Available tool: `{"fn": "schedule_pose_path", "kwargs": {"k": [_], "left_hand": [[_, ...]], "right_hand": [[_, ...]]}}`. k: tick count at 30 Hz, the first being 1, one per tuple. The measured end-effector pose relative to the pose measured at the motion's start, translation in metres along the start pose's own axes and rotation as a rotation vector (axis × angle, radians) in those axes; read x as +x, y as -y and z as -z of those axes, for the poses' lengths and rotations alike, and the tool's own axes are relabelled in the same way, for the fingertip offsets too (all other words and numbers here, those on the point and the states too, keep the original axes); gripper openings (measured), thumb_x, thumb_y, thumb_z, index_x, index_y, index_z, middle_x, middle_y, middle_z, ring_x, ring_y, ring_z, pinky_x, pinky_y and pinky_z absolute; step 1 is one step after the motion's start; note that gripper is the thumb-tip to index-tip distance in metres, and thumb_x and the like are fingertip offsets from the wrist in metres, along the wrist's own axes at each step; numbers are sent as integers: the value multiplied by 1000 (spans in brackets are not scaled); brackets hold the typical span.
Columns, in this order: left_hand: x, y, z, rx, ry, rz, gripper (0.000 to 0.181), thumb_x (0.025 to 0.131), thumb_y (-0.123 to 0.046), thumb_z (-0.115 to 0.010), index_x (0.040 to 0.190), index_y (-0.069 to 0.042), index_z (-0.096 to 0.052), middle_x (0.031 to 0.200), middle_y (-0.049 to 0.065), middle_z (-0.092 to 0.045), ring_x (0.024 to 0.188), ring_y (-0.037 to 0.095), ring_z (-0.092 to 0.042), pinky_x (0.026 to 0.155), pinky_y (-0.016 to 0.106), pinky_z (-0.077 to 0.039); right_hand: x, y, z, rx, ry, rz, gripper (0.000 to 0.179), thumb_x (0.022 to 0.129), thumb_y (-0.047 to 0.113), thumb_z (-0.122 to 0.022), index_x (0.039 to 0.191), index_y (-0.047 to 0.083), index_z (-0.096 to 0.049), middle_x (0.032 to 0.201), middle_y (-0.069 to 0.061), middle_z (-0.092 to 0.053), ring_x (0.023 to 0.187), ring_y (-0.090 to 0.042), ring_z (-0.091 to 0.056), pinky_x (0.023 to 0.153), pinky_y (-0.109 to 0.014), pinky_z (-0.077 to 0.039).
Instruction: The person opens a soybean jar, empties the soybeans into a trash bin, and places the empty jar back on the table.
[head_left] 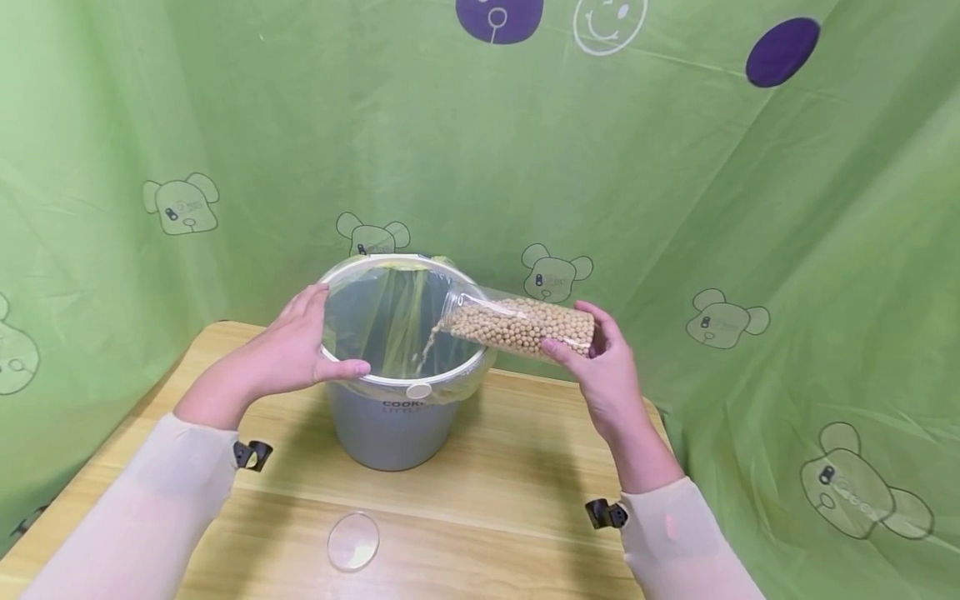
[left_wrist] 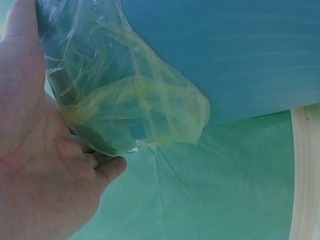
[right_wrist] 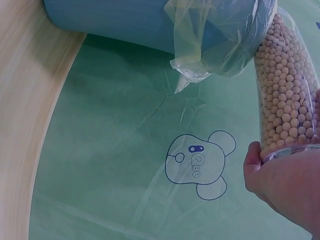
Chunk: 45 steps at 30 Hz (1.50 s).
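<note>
A grey-blue trash can (head_left: 390,437) stands on the table, lined with a thin yellowish plastic bag (left_wrist: 145,110) folded over its white rim. My left hand (head_left: 288,346) rests against the left side of that rim, fingers extended and thumb spread across the front. At the right, my right hand (head_left: 611,379) grips the base of a clear plastic jar (right_wrist: 287,95) full of round beige beans. The jar lies almost level, its mouth tipped slightly down over the can's right rim. A thin stream of beans (head_left: 430,343) falls from it into the lined can.
A clear round lid (head_left: 353,542) lies on the wooden table (head_left: 517,467) in front of the can. Behind and around the table hangs a green curtain (head_left: 300,125) printed with bear heads.
</note>
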<state>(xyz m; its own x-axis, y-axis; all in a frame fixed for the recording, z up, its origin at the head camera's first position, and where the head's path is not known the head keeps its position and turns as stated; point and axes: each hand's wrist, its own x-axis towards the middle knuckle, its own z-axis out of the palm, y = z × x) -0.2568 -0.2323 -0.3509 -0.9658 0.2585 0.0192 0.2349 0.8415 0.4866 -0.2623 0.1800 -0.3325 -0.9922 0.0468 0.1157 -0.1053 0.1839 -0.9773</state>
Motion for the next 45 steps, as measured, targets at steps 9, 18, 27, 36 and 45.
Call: {"fn": "schedule_pose_path", "kwargs": {"k": [9,18,27,36,45], "left_hand": [[1,-2,-1,-3,5,-3,149,83,-84,-73,169,11,3,180,31,7,168,54,2,136,70,-11],[2,-3,-1,3,2,0,148,84,-84,-72,169,10,3,181,30,8,168,53,2,136,70,-11],[-1,-4,0,-5,2,4,148,83,-83,-73,169,10,3,180,31,8,168,54,1,136,70,-11],[-2,-1,2,6,7,2,151,82,-86,-72,169,12,5,180,31,10,167,56,3,135,72,-9],[-1,-2,1,6,9,-5,151,82,-85,-72,169,11,5,179,33,10,167,56,2,135,73,-10]], "right_hand": [[0,2,3,-24,3,3,90,92,9,-85,168,19,-37,163,-13,-48,141,-23,-54,108,-14,-55],[1,7,5,-89,11,15,94,92,15,-88,169,21,-35,165,-14,-48,146,-26,-53,112,-17,-54],[1,9,4,-96,21,10,95,92,16,-88,170,18,-34,165,-15,-48,147,-28,-53,114,-19,-54],[3,8,2,-101,26,12,95,92,18,-88,170,20,-34,167,-15,-47,149,-28,-53,121,-27,-51],[3,11,2,-100,29,8,95,93,18,-87,171,20,-33,166,-17,-48,147,-29,-54,119,-25,-52]]}}
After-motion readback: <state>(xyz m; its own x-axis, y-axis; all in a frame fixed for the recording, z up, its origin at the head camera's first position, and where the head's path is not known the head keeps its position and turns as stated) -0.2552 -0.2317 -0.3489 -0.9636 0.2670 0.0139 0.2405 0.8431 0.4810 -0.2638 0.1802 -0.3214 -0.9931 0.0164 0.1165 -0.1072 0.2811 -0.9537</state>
